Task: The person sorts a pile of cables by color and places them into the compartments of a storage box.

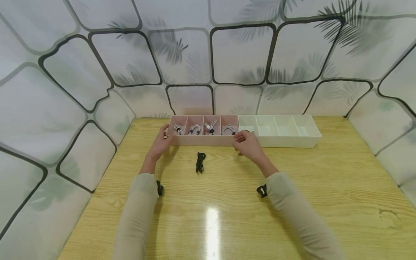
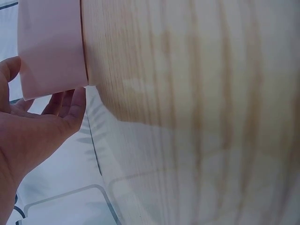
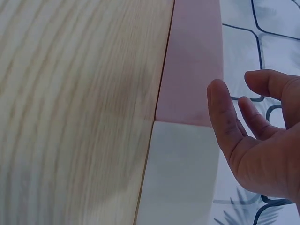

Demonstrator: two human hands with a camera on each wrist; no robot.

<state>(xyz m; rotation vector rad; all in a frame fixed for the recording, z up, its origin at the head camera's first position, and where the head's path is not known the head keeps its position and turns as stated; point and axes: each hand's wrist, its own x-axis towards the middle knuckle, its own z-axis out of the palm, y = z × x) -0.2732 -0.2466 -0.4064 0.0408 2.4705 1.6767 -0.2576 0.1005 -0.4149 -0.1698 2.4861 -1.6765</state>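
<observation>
A pink divided box (image 1: 204, 141) stands at the back of the table, a coiled white cable in each compartment. My left hand (image 1: 159, 144) touches its left end, thumb by the rim and fingers along the end wall (image 2: 51, 93). My right hand (image 1: 249, 147) is over the front rim where the pink box meets a white divided box (image 1: 289, 142). In the right wrist view its fingers (image 3: 225, 117) bend loosely, with nothing seen between them. Something small and dark behind that hand is too small to identify. A bundled black cable (image 1: 200, 162) lies on the table between the hands.
Both boxes stand end to end in one row on the wooden table (image 1: 227, 202). A patterned cloth (image 1: 240, 54) hangs behind and at both sides. Black wrist straps (image 1: 261, 190) show at the sleeves.
</observation>
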